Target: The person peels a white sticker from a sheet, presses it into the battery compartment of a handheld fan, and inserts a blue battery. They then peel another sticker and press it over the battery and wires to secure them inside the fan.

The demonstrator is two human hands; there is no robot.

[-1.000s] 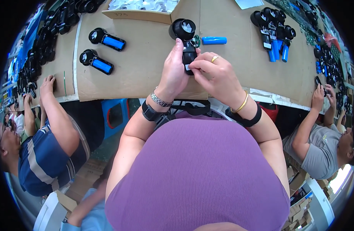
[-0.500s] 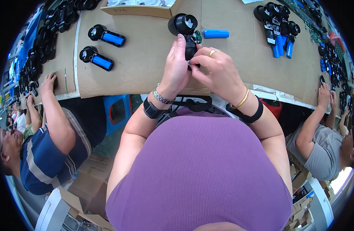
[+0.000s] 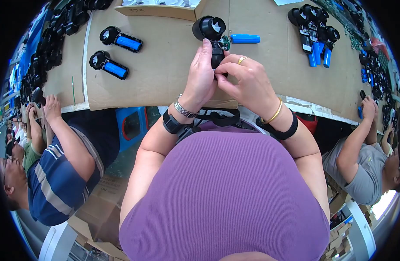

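Observation:
My left hand (image 3: 201, 74) grips the black handle of a black torch body (image 3: 210, 30) with a round reflector head, held above the cardboard-covered table (image 3: 165, 69). My right hand (image 3: 247, 82) pinches the lower part of the same handle with fingertips. A small green circuit board (image 3: 225, 42) sticks out beside the head. A loose blue cylindrical battery (image 3: 245, 38) lies on the cardboard just right of the torch.
Two black torches with blue batteries (image 3: 120, 40) (image 3: 107, 65) lie at the left. A pile of several more (image 3: 315, 30) sits at the far right. A cardboard box (image 3: 165, 8) stands at the back. A person in a striped shirt (image 3: 56, 169) sits left, another person (image 3: 365, 161) right.
Both hands with the torch have shifted slightly up and away from me; the grip is unchanged. The person at the left has moved a forearm on the table edge.

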